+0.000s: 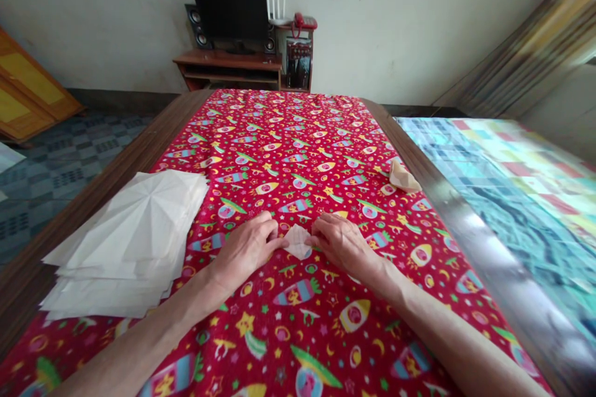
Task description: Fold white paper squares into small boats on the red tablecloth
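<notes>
A small folded piece of white paper [298,242], roughly diamond-shaped, lies on the red patterned cloth [302,161] between my two hands. My left hand [254,239] pinches its left corner, thumb stretched toward the paper and the other fingers curled. On the opposite side my right hand [342,239] has its thumb and curled fingers at the right corner. Left of my left forearm rests a stack of creased white paper sheets [139,223], the top one showing fold lines that radiate from a point. A folded cream paper piece [403,177] sits near the cloth's right edge.
The cloth covers a dark wooden table [158,130]. Beyond its far end stand a monitor [230,12], a speaker [199,26] and a red telephone [305,22] on a desk [228,61]. To the right is a bed [503,198] with a checked cover.
</notes>
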The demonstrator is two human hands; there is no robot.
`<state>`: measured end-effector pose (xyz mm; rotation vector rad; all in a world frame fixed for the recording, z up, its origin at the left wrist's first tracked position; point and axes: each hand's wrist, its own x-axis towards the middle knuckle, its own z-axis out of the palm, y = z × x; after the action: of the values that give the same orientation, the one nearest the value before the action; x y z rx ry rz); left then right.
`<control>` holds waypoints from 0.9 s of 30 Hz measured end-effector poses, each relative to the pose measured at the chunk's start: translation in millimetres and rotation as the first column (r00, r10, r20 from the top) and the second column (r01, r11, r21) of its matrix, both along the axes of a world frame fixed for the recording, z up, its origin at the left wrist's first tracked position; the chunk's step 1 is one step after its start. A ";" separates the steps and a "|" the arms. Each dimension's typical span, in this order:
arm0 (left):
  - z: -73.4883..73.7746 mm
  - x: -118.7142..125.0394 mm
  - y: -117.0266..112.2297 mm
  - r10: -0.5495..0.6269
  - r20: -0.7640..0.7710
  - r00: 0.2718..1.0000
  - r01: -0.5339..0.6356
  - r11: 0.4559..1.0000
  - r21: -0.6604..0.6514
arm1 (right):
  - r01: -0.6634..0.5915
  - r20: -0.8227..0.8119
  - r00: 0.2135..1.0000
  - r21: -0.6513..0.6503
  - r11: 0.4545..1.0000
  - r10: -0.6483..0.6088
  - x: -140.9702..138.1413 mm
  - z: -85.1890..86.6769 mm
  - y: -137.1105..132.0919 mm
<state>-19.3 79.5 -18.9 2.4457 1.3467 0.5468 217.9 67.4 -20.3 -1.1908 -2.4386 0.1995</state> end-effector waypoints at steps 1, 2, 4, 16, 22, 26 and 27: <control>2.5 0.0 0.7 0.008 -0.003 1.000 -0.008 1.000 -0.026 | -0.005 0.002 1.000 -0.014 1.000 0.005 0.1 0.9 0.4; 5.3 0.1 1.7 0.015 -0.004 1.000 -0.015 0.998 -0.055 | -0.011 0.004 1.000 -0.026 1.000 0.011 0.1 2.1 0.7; 11.1 0.5 4.1 0.020 0.006 1.000 -0.019 0.994 -0.107 | -0.033 0.005 0.999 -0.051 0.998 0.034 0.2 5.5 1.1; 11.1 15.9 7.9 0.053 -0.024 0.998 -0.055 0.995 -0.079 | -0.063 0.032 0.997 -0.110 0.992 0.067 -4.3 18.4 1.0; 16.0 16.9 9.9 -0.006 0.031 1.000 0.010 0.990 -0.140 | -0.072 -0.114 0.992 -0.219 0.973 0.047 -2.2 20.8 3.0; 18.1 19.1 10.8 0.045 0.124 0.991 -0.020 0.981 -0.192 | -0.006 -0.289 0.953 -0.324 0.946 -0.093 -5.0 18.7 6.1; 18.1 19.8 10.8 0.055 0.150 0.987 -0.023 0.978 -0.209 | 0.007 -0.323 0.938 -0.338 0.941 -0.123 -6.5 17.4 6.8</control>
<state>0.5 90.3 -0.8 2.1684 1.3202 0.5639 211.4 74.2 -2.9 -1.2504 -2.1076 0.7596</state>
